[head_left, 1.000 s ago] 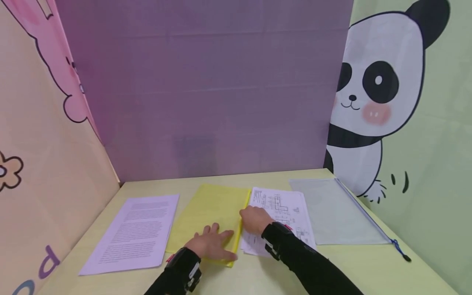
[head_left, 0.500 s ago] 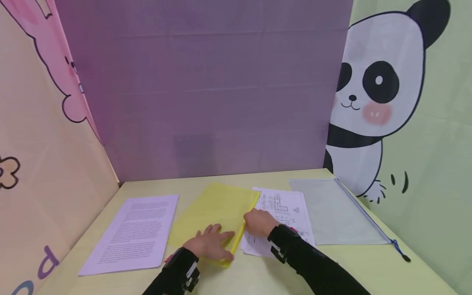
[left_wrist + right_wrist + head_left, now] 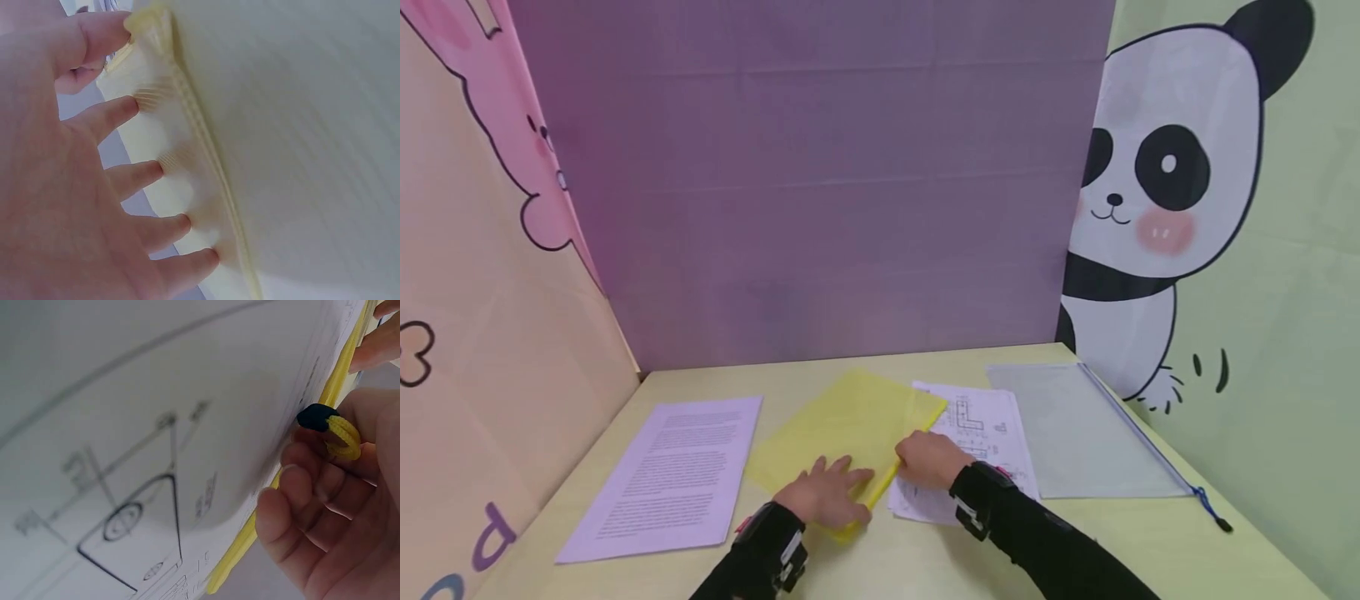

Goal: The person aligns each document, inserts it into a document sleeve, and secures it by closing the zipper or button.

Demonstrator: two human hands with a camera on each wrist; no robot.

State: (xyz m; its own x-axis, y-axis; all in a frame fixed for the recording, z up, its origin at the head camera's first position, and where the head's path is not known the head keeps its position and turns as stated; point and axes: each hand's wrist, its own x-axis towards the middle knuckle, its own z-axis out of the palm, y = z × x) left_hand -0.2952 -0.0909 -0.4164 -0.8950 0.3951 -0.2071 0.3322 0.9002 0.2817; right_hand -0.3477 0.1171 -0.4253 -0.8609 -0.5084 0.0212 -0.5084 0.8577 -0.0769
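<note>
Purple backdrop (image 3: 835,183) fills the rear, top cut off by the frame; pale table (image 3: 880,571) below, near edge out of shot. Panda print (image 3: 1180,183) at R, partly hidden behind the backdrop. On table: grey see-thru pouch (image 3: 1060,437) at far R; yellow zip pouch (image 3: 842,417) approx. centre, askew, its R corner covering part of the drawing sheets; text sheet (image 3: 673,475) at L, print too small to read; drawing sheets (image 3: 985,446) btwn the pouches, labels blurred up close. L hand (image 3: 826,493): fingers spread, grip loose, pressing yellow pouch & hiding its near end. R hand (image 3: 932,460): fingers curled, grip pinching same pouch's zip edge. Smallest: yellow pull cord (image 3: 345,440) w/ dark tip, by R fingers in right wrist view; slider hidden.
</note>
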